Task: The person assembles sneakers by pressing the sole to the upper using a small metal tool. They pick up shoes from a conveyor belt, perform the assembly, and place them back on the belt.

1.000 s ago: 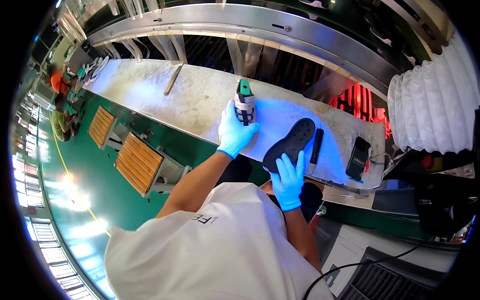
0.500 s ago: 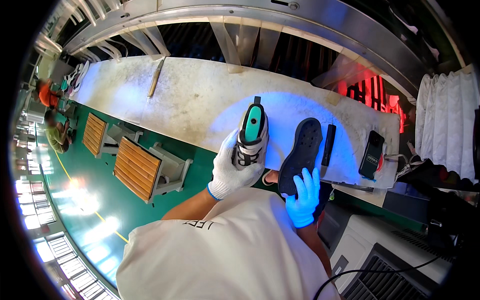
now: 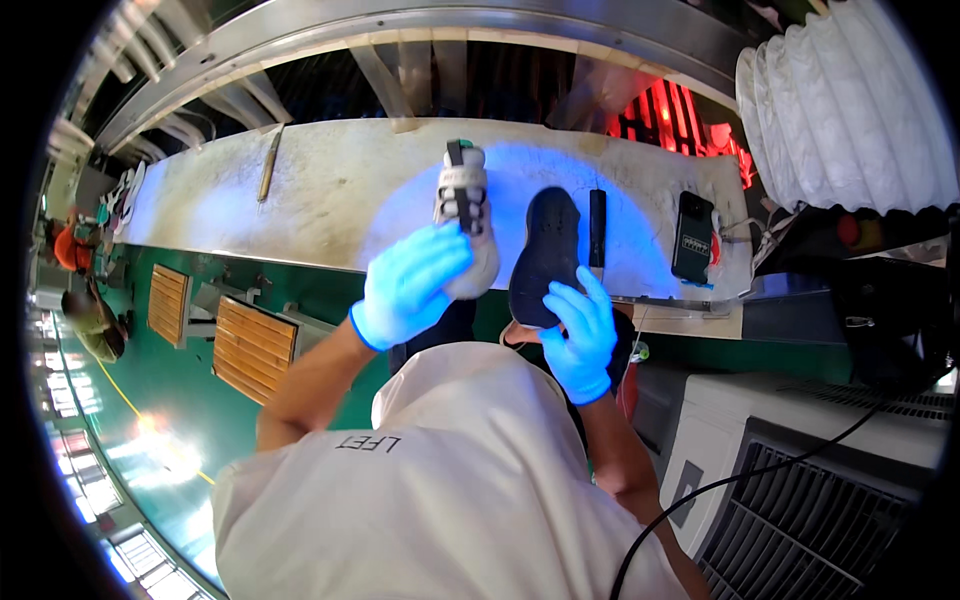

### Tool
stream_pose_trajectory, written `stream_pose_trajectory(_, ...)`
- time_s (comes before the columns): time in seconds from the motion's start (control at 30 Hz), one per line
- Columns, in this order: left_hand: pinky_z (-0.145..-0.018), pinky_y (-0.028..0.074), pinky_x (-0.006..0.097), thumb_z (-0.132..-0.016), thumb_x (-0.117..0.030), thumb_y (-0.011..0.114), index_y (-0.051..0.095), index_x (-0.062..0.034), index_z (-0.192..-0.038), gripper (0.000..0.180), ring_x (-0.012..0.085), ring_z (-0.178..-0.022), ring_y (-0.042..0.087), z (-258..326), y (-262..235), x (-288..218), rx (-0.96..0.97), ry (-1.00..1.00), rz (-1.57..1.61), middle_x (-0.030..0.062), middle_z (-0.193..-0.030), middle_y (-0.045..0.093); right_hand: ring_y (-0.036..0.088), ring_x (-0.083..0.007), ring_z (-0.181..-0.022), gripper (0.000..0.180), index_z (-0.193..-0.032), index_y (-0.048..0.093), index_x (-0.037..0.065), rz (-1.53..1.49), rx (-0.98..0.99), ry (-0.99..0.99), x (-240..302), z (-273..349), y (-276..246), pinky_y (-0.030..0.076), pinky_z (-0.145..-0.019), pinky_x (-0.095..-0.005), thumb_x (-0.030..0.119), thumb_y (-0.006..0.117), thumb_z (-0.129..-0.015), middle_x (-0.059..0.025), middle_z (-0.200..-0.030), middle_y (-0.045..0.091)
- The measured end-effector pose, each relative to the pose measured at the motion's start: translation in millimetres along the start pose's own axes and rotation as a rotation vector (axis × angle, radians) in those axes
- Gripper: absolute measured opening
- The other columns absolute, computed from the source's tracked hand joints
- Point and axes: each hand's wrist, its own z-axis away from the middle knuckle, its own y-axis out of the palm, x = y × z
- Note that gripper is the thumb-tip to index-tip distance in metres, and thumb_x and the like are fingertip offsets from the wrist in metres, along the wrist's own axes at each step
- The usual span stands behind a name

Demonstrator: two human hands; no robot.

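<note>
In my left gloved hand [image 3: 415, 285] is a white, grey and black shoe upper [image 3: 462, 190] with dark lacing straps. The fingers reach across its near side; the thumb is hidden. Its rounded white toe points toward me and a bit of teal shows at the far heel end. To the right, a black shoe sole [image 3: 545, 245] lies lengthwise, its near end reaching past the table's edge. My right gloved hand [image 3: 580, 335] is at the sole's near right edge, fingers spread and thumb apart. Whether its fingertips press on the sole I cannot tell.
On the pale worktable [image 3: 330, 200] lie a black-handled tool [image 3: 597, 225], a dark phone [image 3: 692, 240] and a slim wooden-handled tool [image 3: 269, 165]. Behind runs a metal machine [image 3: 400, 18] with clear strips and a red glow. Slatted stools [image 3: 255, 345] stand left; people sit farther off.
The upper has tipped so its toe shows more and its teal opening less. My left hand has shifted to its side. My right hand's fingers have spread at the sole's edge. The view has shifted.
</note>
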Motion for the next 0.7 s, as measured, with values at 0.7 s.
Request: stream_pose_trajectory(0.7,-0.098,0.065,0.045,-0.091,0.006,0.080,0.074,-0.0050,-0.105,0.018,0.0407,-0.121,0.080,-21.2,13.3,-84.3,-0.123,-0.063,0.481,0.0309,-0.142,0.074,0.067,-0.0150,-0.102,0.031,-0.118,0.078,-0.002,-1.013,-0.029,0.434,48.7,-52.2,-47.8,0.055,-0.094,-0.0307,-0.005,0.084,-0.088,-0.0055,-0.113,0.067)
